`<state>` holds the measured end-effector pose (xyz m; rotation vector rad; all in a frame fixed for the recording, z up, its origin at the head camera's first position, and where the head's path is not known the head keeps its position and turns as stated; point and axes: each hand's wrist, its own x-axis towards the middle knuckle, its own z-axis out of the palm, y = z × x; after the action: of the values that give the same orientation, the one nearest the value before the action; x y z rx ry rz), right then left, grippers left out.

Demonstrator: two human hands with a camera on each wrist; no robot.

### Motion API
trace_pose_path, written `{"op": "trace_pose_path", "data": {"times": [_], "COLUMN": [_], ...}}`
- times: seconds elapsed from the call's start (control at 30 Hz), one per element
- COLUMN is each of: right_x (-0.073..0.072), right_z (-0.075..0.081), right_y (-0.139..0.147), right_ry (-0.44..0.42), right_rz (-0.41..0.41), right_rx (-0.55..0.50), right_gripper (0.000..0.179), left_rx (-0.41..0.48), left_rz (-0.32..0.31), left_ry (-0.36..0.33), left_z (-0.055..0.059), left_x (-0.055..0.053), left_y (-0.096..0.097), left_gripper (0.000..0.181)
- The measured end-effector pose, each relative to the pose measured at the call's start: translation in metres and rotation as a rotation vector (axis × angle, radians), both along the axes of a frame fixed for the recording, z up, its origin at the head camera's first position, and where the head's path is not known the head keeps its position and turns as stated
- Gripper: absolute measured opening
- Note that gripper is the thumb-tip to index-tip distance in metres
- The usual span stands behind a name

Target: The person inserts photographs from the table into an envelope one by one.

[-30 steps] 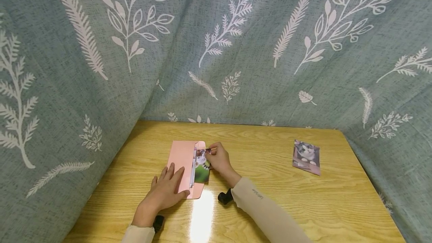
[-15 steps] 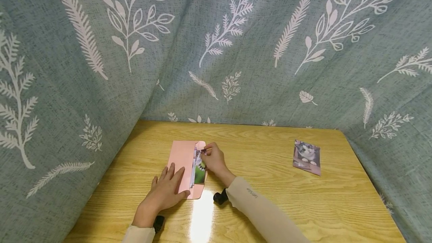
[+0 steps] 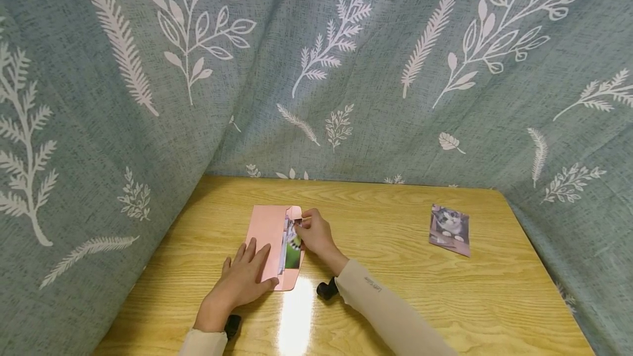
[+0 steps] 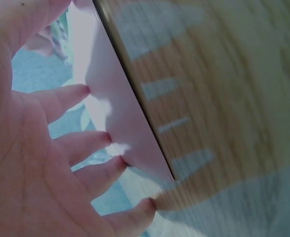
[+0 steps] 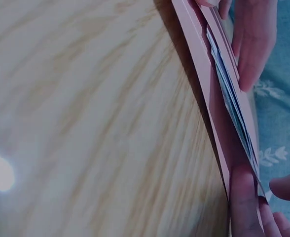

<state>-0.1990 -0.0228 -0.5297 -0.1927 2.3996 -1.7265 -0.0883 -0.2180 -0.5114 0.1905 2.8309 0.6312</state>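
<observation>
A pink envelope point(image 3: 264, 221) lies on the table with its open side to the right. My left hand point(image 3: 242, 279) rests on it, fingers spread; the fingertips touch its face in the left wrist view. From the opening sticks a cat photo point(image 3: 293, 259) with a green lower part, its left portion inside the envelope. My right hand point(image 3: 318, 237) pinches this photo at its upper right edge, over the flap. Several other cards point(image 5: 229, 94) show as thin layered edges inside the opening. In the right wrist view, one right finger point(image 5: 244, 202) lies between the flap and the photo.
Another photo point(image 3: 449, 229), of a grey and white cat, lies on the right side of the wooden table point(image 3: 376, 218). A blue-green leaf-print cloth point(image 3: 316, 70) hangs behind and on both sides. Black wrist cameras point(image 3: 327, 289) sit under both wrists.
My right hand has moved left, sliding the photo further into the envelope, mostly in the first half second. My left hand has stayed in place on the envelope.
</observation>
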Motion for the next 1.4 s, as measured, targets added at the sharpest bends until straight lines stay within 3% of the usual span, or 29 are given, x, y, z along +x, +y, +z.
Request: {"op": "trace_pose_path", "data": {"times": [0.3, 0.67, 1.4], "right_x": [0.008, 0.020, 0.021], "right_z": [-0.005, -0.003, -0.002], "right_y": [0.015, 0.023, 0.005], "right_ry": [-0.079, -0.115, -0.147], "right_rz": [0.030, 0.083, 0.110], "right_rx": [-0.119, -0.183, -0.227], "right_gripper": [0.038, 0.039, 0.041], "left_rx": [0.002, -0.001, 0.015], "left_rz": [0.001, 0.005, 0.001], "left_ry": [-0.002, -0.006, 0.004], "left_z": [0.000, -0.001, 0.001], "left_x": [-0.001, -0.001, 0.000], "left_y": [0.000, 0.000, 0.001], "left_gripper": [0.084, 0.084, 0.083]}}
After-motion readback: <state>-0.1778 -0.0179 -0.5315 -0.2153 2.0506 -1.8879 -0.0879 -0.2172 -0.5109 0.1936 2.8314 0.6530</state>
